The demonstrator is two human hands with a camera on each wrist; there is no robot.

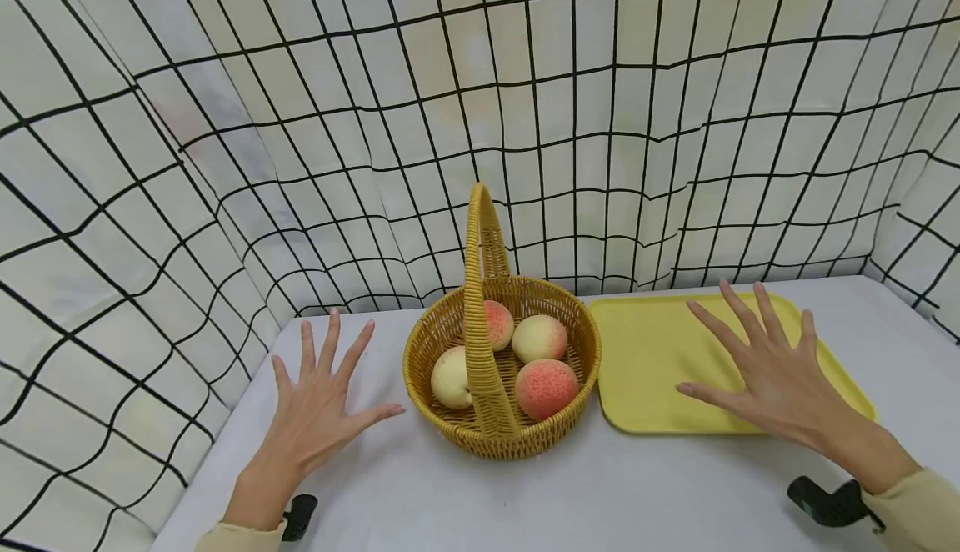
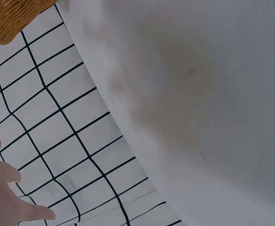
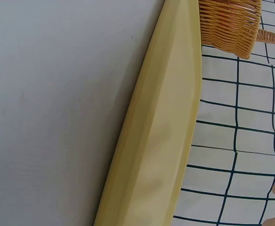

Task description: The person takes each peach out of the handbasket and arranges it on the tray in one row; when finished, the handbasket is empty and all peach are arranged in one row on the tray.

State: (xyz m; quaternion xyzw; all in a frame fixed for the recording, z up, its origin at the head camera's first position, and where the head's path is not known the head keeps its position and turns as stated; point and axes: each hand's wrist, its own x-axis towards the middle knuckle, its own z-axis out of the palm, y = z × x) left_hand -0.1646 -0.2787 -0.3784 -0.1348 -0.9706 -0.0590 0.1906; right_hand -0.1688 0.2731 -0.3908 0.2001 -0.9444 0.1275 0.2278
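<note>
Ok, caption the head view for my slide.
Spread left hand and right hand flank a wicker basket of four peaches beside a yellow tray.

Golden-brown weave is shown by the basket (image 1: pixel 540 445). Inside, pale cream is worn by the nine-o'clock peach (image 1: pixel 448 378); the twelve-o'clock peach (image 1: pixel 500 324) is flushed pinkish red, the two-o'clock peach (image 1: pixel 536 338) is blushed pink over cream, the four-o'clock peach (image 1: pixel 547 389) is mottled coral-red. The tray (image 1: pixel 645 368) at three o'clock is coloured yellow; the white wall (image 1: pixel 592 110) is gridded in black.
</note>
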